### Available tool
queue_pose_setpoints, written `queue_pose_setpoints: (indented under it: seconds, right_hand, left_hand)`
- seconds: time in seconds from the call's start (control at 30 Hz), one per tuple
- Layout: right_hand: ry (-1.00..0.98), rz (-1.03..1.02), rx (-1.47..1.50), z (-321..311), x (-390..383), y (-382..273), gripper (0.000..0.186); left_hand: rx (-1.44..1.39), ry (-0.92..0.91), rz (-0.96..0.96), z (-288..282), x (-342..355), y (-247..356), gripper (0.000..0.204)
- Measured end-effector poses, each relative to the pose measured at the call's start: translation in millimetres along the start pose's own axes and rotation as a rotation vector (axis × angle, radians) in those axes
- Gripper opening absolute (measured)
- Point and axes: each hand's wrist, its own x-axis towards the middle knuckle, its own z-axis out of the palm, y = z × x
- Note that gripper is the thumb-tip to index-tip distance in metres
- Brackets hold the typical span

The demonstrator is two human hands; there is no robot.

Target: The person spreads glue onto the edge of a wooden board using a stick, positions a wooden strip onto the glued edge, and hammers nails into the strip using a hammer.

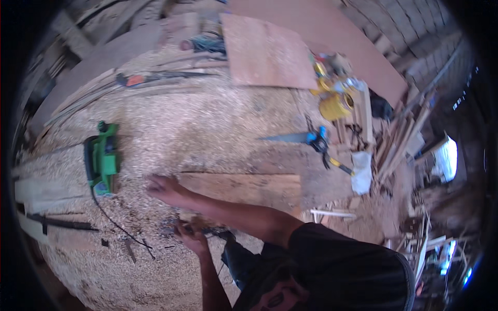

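Two hands low over the wood shavings, a dark piece at the left

The left grip [192,237] is at a long dark object [211,230] that lies among the wood shavings [171,129], just below the plank [244,189]. Its fingers look curled, but blur hides whether they are clamped on it. The right grip [167,189] hovers by the plank's left end, fingers loosely apart, nothing visible in them.

The dark object looks stiff; its weight and exact kind cannot be told. A hold near its middle should balance best. The plank is probably rigid and fairly heavy, perhaps slick with loose shavings, so taking it by both long edges makes sense.

The green planer [107,159], left of the right grip, looks bulky and dense. Its black handle [89,160] is the place to hold, clear of its underside and the trailing cord [116,224].
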Motion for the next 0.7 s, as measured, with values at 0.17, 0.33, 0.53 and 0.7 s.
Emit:
queue_pose_setpoints:
  seconds: [0.17,0.33,0.53,0.7]
  right_hand:
    - [0.337,0.401,-1.235,-122,-241,174,0.077]
    - [1.051,0.761,-0.661,-171,-368,198,0.101]
    - [0.976,0.643,-0.387,-219,-398,180,0.078]
    - [0.936,0.292,0.075,-282,-474,136,0.062]
  left_hand:
    - [0.185,-0.161,0.029,-32,32,3,0.045]
    - [0.042,-0.034,-0.040,-16,51,-26,0.040]
    - [-0.448,0.000,-0.252,-14,38,9,0.036]
    - [-0.344,-0.096,-0.095,1,-3,160,0.035]
